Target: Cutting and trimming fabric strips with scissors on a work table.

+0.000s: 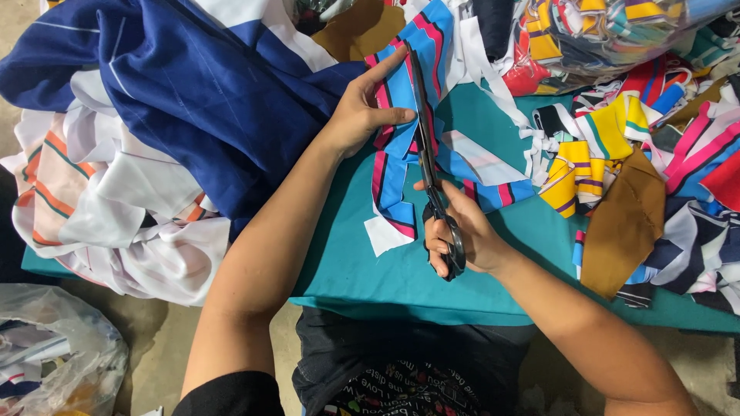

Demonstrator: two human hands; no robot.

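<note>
**A:** What is held in each hand?

**B:** A pair of black scissors [432,166] is gripped by the right hand [462,235], fingers closed through the handles near the table's front edge. The long blades are pointed away from the body and appear nearly closed along a striped fabric strip [397,146] of blue, pink and black. The strip is pinned by the left hand [366,112], thumb on top, fingers curled loosely over it.

**A:** Where is the strip placed relative to the hands?

**B:** It is draped on the teal table cover [354,262], directly under the left hand and just beyond the right, with the blades laid against its right edge.

**A:** What is seen around it?

**B:** A navy cloth [193,92] is heaped to the left; yellow striped scraps [593,154] and a brown piece [624,227] are piled to the right.
</note>
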